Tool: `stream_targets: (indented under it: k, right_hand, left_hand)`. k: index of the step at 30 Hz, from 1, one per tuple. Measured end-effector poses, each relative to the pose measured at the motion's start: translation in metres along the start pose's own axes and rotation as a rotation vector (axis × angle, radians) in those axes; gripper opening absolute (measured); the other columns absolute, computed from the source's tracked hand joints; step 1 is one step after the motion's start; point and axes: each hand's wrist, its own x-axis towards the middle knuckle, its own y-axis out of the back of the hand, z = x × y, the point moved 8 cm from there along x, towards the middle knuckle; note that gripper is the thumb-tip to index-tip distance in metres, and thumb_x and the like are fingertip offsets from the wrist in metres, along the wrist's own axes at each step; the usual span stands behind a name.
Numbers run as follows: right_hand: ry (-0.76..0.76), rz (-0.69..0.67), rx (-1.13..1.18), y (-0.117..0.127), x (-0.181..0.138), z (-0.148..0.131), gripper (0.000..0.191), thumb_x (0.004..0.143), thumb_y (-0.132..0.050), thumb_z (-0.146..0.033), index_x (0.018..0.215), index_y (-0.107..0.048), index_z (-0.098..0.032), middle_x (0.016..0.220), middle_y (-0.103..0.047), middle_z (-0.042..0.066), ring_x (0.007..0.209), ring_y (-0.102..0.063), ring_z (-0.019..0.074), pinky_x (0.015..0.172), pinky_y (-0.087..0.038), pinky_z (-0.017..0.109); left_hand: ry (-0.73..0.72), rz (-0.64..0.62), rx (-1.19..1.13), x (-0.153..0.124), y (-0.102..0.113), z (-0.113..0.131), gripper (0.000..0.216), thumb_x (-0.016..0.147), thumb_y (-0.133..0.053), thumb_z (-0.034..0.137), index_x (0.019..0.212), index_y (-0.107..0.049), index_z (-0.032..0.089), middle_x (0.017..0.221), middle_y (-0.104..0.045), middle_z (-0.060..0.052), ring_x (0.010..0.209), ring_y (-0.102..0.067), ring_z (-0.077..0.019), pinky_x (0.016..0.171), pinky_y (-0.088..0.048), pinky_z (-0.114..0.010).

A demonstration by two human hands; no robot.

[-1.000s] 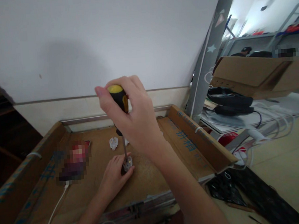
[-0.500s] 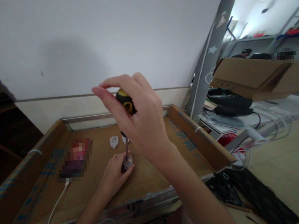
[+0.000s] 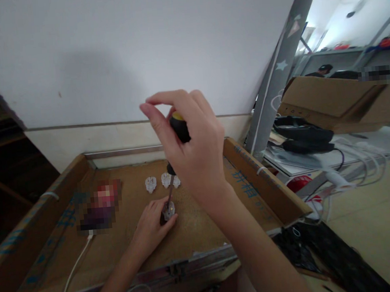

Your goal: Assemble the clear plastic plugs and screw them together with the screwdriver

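Observation:
My right hand (image 3: 194, 141) is closed round the black and yellow handle of a screwdriver (image 3: 179, 127), with thumb and forefinger curled near its top end. The tool leans to the right, and its metal shaft runs down to a small clear plastic plug piece (image 3: 168, 211) with brass-coloured metal parts. My left hand (image 3: 154, 223) grips that plug piece between thumb and fingers and holds it on the cardboard. Behind it lie similar clear pieces, one plug piece (image 3: 151, 184) to the left and two more close together near the shaft.
The cardboard-lined tray (image 3: 208, 235) has raised sides. On its left lies a pixelated phone-like object (image 3: 101, 205) with a white cable (image 3: 74, 268). A white wall (image 3: 156, 45) stands behind. To the right are a black case (image 3: 304, 135), a cardboard box (image 3: 333, 101) and a person in the distance.
My right hand has shifted right and slightly up, so the screwdriver leans further to the right. My left hand stays on the plug piece. The view has shifted slightly.

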Motion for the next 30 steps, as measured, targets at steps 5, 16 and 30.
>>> stream_targets:
  k: [5,16,30]
  right_hand:
    - [-0.180,-0.180,0.448,-0.009,0.004,0.009,0.008,0.090,-0.044,-0.023,0.098,-0.046,-0.021,0.060,-0.049,-0.007,0.050,-0.046,0.0076,0.056,-0.042,0.022]
    - [-0.057,-0.392,-0.237,-0.020,0.020,0.003,0.023,0.092,-0.041,-0.037,0.081,-0.049,-0.018,0.074,-0.050,0.000,0.072,-0.052,0.0119,0.066,-0.036,0.025]
    - [0.211,-0.791,-0.407,-0.029,0.024,-0.002,0.006,0.077,-0.054,-0.021,0.082,-0.051,-0.020,0.072,-0.058,-0.002,0.065,-0.052,0.0118,0.058,-0.031,0.025]
  left_hand:
    - [0.021,-0.010,-0.014,0.000,0.001,0.000,0.037,0.082,-0.057,0.031,0.117,-0.053,0.018,0.107,-0.063,-0.010,0.100,-0.057,-0.0257,0.087,-0.046,-0.041]
    - [0.037,0.007,-0.053,0.000,0.005,0.001,0.042,0.081,-0.057,0.032,0.121,-0.052,0.019,0.107,-0.063,-0.009,0.099,-0.058,-0.0249,0.086,-0.047,-0.040]
    - [0.086,0.257,0.243,-0.012,0.056,-0.017,0.049,0.083,-0.052,0.044,0.125,-0.047,0.021,0.128,-0.053,-0.010,0.119,-0.046,-0.0291,0.101,-0.036,-0.047]
